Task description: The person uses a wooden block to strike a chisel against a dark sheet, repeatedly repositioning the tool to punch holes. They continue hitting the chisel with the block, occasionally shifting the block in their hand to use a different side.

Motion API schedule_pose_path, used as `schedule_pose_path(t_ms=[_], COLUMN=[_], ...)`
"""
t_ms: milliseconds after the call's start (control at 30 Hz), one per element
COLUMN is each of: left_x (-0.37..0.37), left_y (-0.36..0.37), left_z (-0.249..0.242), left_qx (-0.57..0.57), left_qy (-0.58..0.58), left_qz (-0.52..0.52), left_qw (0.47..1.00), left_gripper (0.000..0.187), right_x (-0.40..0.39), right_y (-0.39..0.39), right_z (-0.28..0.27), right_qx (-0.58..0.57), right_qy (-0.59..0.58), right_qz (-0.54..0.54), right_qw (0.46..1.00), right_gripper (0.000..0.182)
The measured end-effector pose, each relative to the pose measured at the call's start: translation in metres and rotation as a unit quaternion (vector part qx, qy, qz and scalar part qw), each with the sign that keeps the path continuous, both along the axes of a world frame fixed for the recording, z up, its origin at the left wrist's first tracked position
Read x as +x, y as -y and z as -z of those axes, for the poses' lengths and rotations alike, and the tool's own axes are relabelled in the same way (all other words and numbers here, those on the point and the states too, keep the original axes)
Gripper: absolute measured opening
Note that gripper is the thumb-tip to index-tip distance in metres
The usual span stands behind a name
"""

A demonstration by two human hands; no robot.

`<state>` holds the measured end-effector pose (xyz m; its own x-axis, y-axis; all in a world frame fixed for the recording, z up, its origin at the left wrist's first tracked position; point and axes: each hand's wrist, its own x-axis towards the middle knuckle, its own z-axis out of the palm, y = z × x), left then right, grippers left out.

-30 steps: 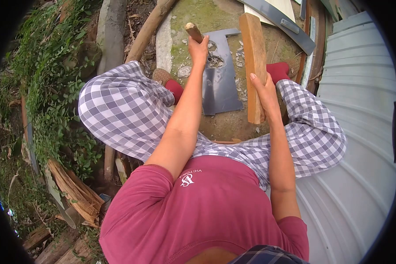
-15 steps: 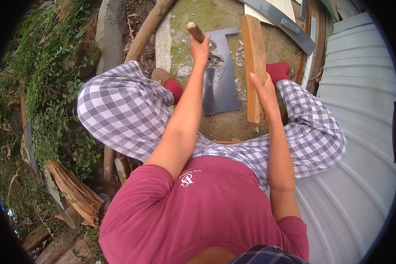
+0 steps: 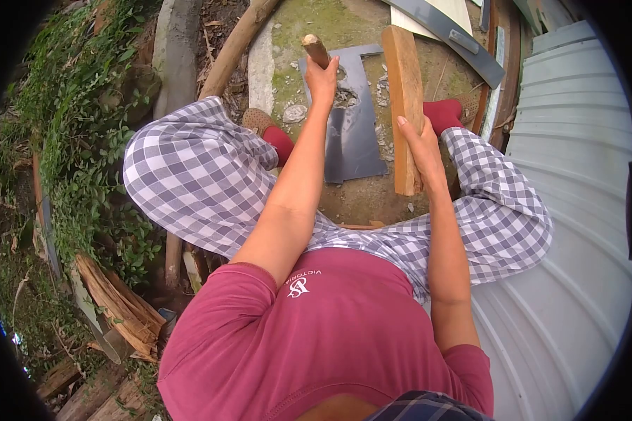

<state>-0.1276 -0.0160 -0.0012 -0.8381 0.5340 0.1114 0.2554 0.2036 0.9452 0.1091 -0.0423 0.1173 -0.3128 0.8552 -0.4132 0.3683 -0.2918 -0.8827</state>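
My left hand point(image 3: 321, 83) is closed around a round wooden stick point(image 3: 315, 50), whose pale cut end points up past my fingers. Below that hand lies a dark grey metal sheet point(image 3: 354, 151) with ragged holes in its upper part; the stick's lower end is hidden behind my hand. My right hand point(image 3: 425, 151) grips a thick squared wooden block point(image 3: 404, 105) near its lower end, thumb on the top face. The block is tilted a little and stands to the right of the sheet.
Broken stone bits point(image 3: 295, 114) are scattered around the sheet on mossy ground. A curved grey strip point(image 3: 456, 45) lies at upper right, beside corrugated metal panels point(image 3: 562, 175). Logs point(image 3: 235, 45) and green plants point(image 3: 98, 140) border the left. My feet flank the sheet.
The stick in my left hand has shifted very slightly to the right. The top of the wooden block has dipped a little. Both grips are unchanged.
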Motion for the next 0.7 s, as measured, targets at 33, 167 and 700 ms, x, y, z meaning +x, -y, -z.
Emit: schedule_pose_path(t_ms=[33, 167, 700], left_x=[0.001, 0.01, 0.033], left_y=[0.0, 0.0, -0.004], left_z=[0.0, -0.005, -0.01], left_qx=[-0.007, -0.018, -0.02], left_qy=[-0.007, -0.031, -0.071], left_qz=[-0.002, 0.01, 0.063], left_qw=[1.0, 0.999, 0.995], left_gripper=[0.043, 0.042, 0.033], right_x=[0.0, -0.002, -0.047], right_y=[0.0, 0.001, -0.003], right_z=[0.0, -0.001, -0.088], right_qx=[-0.002, -0.006, 0.303], right_qy=[0.001, -0.001, -0.017], right_qz=[0.0, -0.01, -0.012], right_qw=[1.0, 1.0, 0.953], right_gripper=[0.067, 0.067, 0.076])
